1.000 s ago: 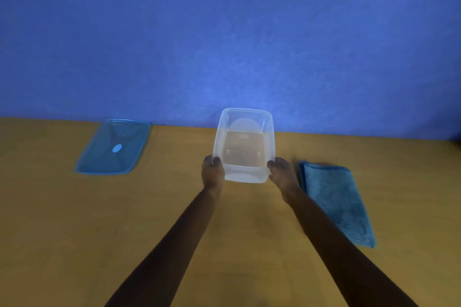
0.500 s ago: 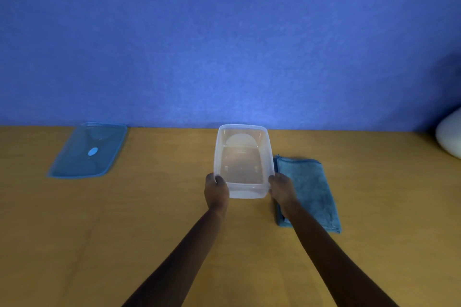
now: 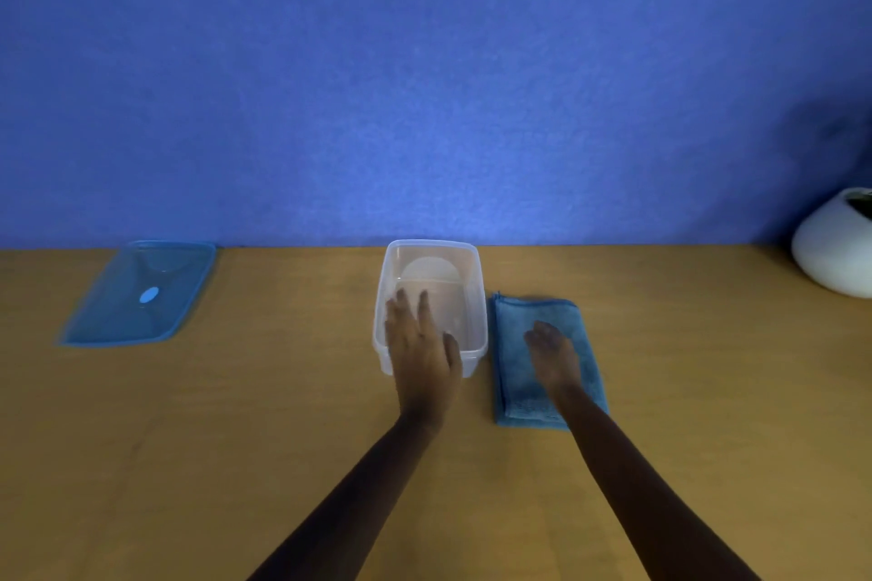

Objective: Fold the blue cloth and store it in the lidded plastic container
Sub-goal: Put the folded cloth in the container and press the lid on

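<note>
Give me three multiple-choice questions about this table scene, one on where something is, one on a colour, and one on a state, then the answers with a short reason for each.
1. Where does the cloth lie relative to the container?
A. To its right
B. Inside it
C. Far left of it

2. What colour is the lid?
A. Red
B. Translucent blue
C. Black

3. What state is the container in?
A. Closed with its lid
B. Tipped on its side
C. Open and upright, nothing in it

Answers:
1. A: the folded cloth lies flat on the table just right of the container, under the right hand.
2. B: the lid at far left is see-through blue with a lighter oval mark.
3. C: the lid lies apart on the table, and the clear box shows only its bare bottom, with the left hand spread over its near end.
</note>
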